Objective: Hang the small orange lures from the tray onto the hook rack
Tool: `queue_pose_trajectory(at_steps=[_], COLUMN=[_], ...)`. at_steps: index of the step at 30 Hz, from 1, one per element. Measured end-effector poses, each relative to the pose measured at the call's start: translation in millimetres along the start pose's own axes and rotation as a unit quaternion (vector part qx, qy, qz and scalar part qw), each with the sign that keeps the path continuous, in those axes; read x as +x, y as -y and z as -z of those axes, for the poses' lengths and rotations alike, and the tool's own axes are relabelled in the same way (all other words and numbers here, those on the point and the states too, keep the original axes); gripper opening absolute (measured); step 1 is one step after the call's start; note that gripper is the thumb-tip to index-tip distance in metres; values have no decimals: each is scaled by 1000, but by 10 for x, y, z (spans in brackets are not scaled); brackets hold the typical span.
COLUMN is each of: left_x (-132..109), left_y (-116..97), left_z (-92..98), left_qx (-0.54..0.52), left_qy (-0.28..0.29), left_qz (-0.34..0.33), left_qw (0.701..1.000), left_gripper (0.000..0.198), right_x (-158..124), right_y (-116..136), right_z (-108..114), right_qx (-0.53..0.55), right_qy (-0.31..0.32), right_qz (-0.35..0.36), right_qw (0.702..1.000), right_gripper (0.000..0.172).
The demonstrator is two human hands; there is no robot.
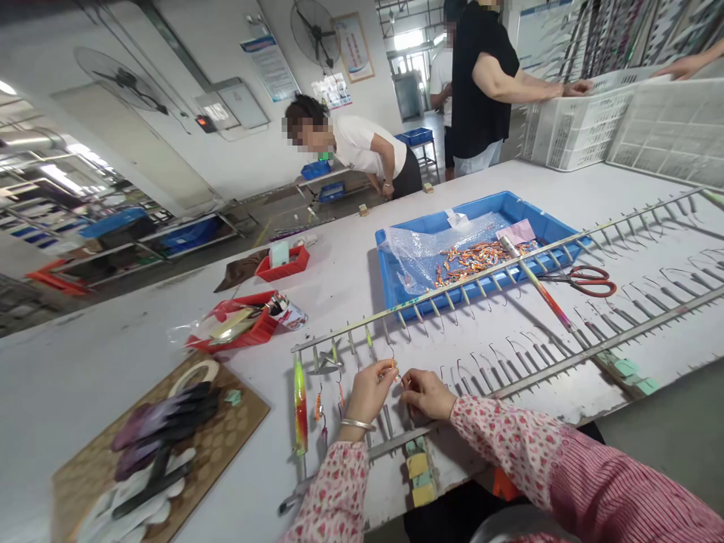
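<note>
My left hand, with a bangle on its wrist, and my right hand meet over a long metal hook rack. Their fingertips pinch a small orange piece at a hanging hook. Beside my left hand, a painted red-yellow-green fishing lure hangs from the rack. Further off, a blue tray holds a heap of small orange pieces and clear bubble wrap. Red-handled scissors lie on the rack's far side.
To the left, work gloves lie on a cork board, near a red tray of packets. Across the white table, one person leans over; another rests a hand on a white plastic crate. A further hand touches the crates.
</note>
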State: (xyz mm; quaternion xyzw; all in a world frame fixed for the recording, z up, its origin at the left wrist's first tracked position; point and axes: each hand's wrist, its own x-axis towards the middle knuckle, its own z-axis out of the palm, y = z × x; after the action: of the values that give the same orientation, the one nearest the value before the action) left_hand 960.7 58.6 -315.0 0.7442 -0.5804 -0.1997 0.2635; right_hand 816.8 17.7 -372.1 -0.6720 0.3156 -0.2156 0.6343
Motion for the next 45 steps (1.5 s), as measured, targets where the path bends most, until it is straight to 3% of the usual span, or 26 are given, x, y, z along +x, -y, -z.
queue_pose_trajectory(at_steps=[4, 7, 9, 11, 15, 18, 22, 26, 32, 35, 38, 40, 42, 45], left_x=[-32, -83, -110, -128, -143, -147, -165, -159, -38, 40, 124, 176, 217, 256], left_y=[-60, -148, -218, -284, -346, -303, -253, -297, -264, -212, -155, -114, -78, -52], left_z=[-23, 3, 23, 33, 22, 12, 16, -2, -60, -59, -54, -65, -89, -129], left_qx=[20, 4, -22, -62, -127, -111, 9, 53, 72, 67, 34, 29, 35, 47], left_qy=[-38, -30, -9, 21, 77, 59, -59, -69, -66, -97, -116, -109, -96, -84], left_qz=[1, -7, -8, -19, -59, -43, -30, -117, -140, -138, -106, -77, -53, -38], left_qw=[999, 1000, 1000, 998, 987, 991, 998, 989, 985, 983, 987, 991, 993, 995], left_gripper=[32, 31, 34, 39, 36, 35, 29, 19, 18, 20, 20, 18, 17, 19], right_x=[19, 19, 25, 37, 51, 45, 83, 194, 366, 482, 664, 800, 915, 1011], right_y=[148, 364, 489, 561, 550, 507, 479, 449, 492, 563, 609, 609, 591, 551], right_z=[101, 235, 306, 344, 357, 383, 459, 503, 592, 680, 745, 751, 733, 704], right_qx=[-52, -159, -178, -165, -172, -174, -135, -52, -2, -73, -223, -294, -295, -164], right_qy=[90, 44, 4, 6, -5, -45, -103, -33, 41, 64, -47, -80, -44, -4], right_qz=[-35, 58, 151, 226, 280, 246, 119, 37, -37, -6, 115, 167, 158, 71], right_qw=[994, 985, 973, 960, 945, 952, 978, 997, 998, 995, 967, 938, 941, 984], right_gripper=[25, 21, 17, 13, 14, 14, 18, 14, 10, 17, 19, 22, 25, 20])
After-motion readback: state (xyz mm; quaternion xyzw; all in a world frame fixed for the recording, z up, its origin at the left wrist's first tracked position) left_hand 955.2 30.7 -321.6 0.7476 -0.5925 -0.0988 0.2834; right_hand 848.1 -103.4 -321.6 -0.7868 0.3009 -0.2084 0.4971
